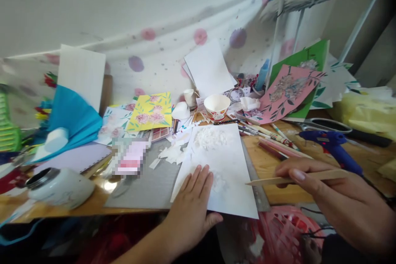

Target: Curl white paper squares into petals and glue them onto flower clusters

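My left hand lies flat on a white sheet of paper, fingers stretched out, near the table's front edge. White ruffled petals form a raised cluster on the upper part of the sheet. A fainter pale patch shows just right of my fingers. To the right, my right hand grips a pointed wooden stick like a pencil. Its tip points left, over the sheet's right edge; whether it touches the paper I cannot tell. Torn white paper scraps lie left of the sheet, on a grey mat.
A paper bowl stands behind the sheet. On the right lie a blue glue gun, brushes and a pink flower picture. A yellow flower picture and a tipped white jar are at left. A pink basket sits below the table.
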{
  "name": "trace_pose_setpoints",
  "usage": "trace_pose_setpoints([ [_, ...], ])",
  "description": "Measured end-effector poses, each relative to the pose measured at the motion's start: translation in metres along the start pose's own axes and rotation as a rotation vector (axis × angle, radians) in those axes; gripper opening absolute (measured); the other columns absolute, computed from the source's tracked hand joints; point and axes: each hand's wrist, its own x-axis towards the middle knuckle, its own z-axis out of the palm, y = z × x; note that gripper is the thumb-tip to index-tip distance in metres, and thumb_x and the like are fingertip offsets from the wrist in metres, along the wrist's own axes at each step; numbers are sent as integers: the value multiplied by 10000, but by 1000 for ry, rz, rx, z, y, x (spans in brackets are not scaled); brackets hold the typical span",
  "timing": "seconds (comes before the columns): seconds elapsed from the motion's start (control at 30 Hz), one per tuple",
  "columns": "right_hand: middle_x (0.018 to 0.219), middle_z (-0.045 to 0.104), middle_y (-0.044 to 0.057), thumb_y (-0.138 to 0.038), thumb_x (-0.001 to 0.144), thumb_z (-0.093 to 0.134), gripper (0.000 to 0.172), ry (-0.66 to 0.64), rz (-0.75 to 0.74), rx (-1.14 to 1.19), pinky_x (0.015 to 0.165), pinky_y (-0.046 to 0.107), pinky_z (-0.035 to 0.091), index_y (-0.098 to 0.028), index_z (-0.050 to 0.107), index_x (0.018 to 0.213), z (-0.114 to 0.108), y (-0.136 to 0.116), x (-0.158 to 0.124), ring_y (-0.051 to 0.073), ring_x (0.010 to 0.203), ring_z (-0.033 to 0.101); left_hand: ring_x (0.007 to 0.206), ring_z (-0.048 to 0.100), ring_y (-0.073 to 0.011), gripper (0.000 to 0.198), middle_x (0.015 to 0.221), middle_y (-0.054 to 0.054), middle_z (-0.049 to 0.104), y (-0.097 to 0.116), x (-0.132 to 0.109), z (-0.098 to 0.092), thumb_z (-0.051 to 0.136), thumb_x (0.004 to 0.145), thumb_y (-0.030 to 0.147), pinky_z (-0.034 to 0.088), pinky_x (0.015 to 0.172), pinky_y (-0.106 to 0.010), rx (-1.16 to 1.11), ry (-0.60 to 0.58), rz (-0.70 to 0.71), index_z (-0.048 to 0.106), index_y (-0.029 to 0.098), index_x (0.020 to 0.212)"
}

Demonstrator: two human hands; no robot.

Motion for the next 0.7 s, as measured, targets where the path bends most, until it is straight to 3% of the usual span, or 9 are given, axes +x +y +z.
trace_pose_setpoints([
  [0.1, 1005, 715, 74, -425, 898, 530, 298, -40, -22, -17, 865, 347, 534, -215, 738, 857, -3, -4, -1, 292, 1033, 629, 1423, 43, -321, 841, 1550, -132, 76, 13, 5, -3, 556, 834, 528, 169, 1141, -533, 36, -16, -20, 196, 120, 1475],
  [0.27, 889, 717, 79, -412, 903, 511, 315, -18, -64, -39, 605, 284, 569, -212, 717, 774, -6, -6, -6, 280, 870, 675, 1419, 22, -333, 865, 1548, -139, 79, 24, 11, -3, 555, 819, 569, 161, 1138, -549, 12, -26, 22, 198, 134, 1476],
  [0.47, 752, 685, 41, -388, 895, 512, 298, -11, -131, -76, 608, 266, 575, -206, 692, 742, -1, -3, -10, 258, 823, 684, 1418, 22, -339, 899, 1546, -153, 75, 22, 20, -5, 450, 816, 678, 133, 1137, -565, -55, 2, 61, 191, 130, 1480],
  [0.7, 787, 718, 23, -404, 854, 556, 254, 113, -52, -84, 620, 251, 597, -254, 728, 744, -2, 11, -24, 262, 814, 704, 1420, 29, -331, 923, 1544, -152, 82, 16, 19, -15, 339, 812, 740, 141, 1140, -536, -154, -76, 81, 192, 121, 1480],
])
